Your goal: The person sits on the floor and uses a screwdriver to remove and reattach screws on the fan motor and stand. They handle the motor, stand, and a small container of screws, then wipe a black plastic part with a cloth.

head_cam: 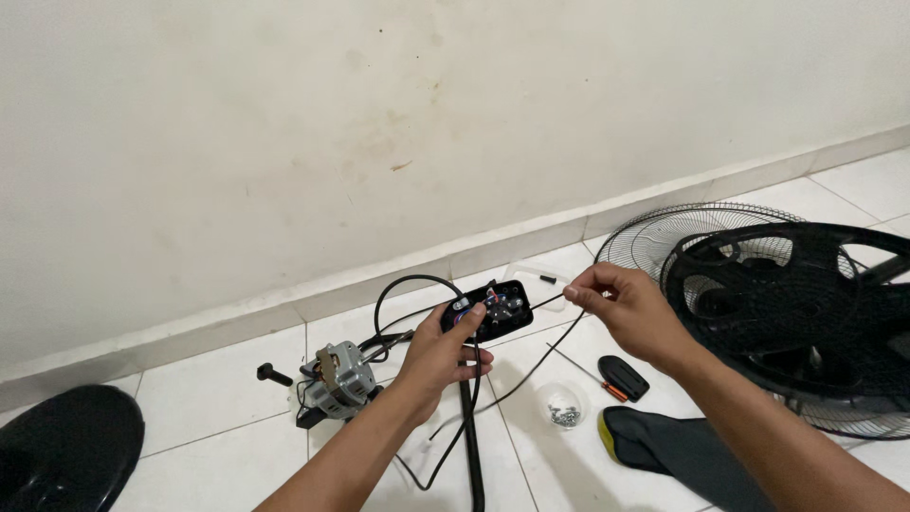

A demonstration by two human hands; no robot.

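Tiled floor [237, 417], switch box [485, 310] between hands

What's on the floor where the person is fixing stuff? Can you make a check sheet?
Surface: white tiled floor.
Job's things: open black switch box with coloured wires inside.
Clutter: fan motor, screwdriver, small dish of screws, fan grille, black round base.
Grippers: left hand holds the box; right hand pinches a thin black wire.
Cables: black cord loops over the tiles.
Surroundings: stained cream wall.
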